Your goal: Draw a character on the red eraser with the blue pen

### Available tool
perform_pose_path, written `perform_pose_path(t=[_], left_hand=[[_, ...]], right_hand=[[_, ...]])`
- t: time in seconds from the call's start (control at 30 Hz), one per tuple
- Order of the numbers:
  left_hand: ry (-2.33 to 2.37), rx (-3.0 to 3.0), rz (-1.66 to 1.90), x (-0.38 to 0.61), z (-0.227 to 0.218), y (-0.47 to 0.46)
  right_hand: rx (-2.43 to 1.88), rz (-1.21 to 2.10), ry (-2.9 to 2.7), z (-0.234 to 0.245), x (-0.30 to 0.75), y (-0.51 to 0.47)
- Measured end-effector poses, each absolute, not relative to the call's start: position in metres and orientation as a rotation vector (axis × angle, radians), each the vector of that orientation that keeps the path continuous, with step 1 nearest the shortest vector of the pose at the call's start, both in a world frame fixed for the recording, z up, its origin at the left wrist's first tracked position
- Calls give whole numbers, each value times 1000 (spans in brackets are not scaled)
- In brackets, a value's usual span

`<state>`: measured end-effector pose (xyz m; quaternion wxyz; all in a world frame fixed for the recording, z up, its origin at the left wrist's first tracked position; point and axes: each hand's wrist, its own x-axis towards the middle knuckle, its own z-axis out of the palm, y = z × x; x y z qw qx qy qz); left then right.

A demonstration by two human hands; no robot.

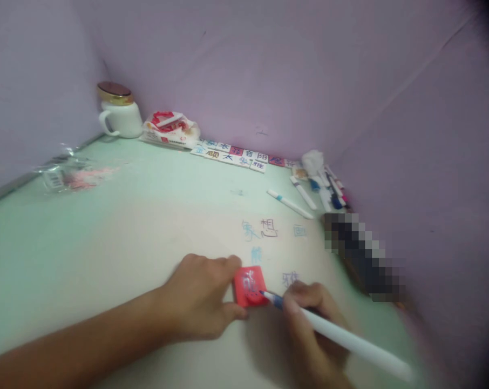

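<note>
My left hand (199,302) lies on the pale green table (66,243), with its thumb and fingers closed round a small red tile (250,286) that bears a written character. My right hand (309,319) grips a white marker pen (350,340) with a blue tip. The tip touches the red tile's lower right part. Blue handwritten characters (269,229) are drawn on the table surface just beyond the tile.
A white mug with a gold lid (119,111) stands in the far corner beside a red-and-white packet (169,129). A row of character tiles (238,154) lines the back wall. Several markers (317,189) lie at the right. A clear plastic bag (72,173) lies at the left.
</note>
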<state>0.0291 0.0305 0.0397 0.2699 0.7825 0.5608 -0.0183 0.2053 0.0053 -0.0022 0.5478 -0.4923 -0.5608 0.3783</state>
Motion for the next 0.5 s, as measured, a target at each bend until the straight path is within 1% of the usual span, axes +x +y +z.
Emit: perform_pose_path(t=[0.23, 0.5], left_hand=[[1501, 2112, -23, 28, 40, 31], [1472, 2130, -3, 27, 40, 30]], right_hand=[[-1379, 1008, -1296, 2, 196, 16], [-1442, 1008, -1348, 2, 197, 21]])
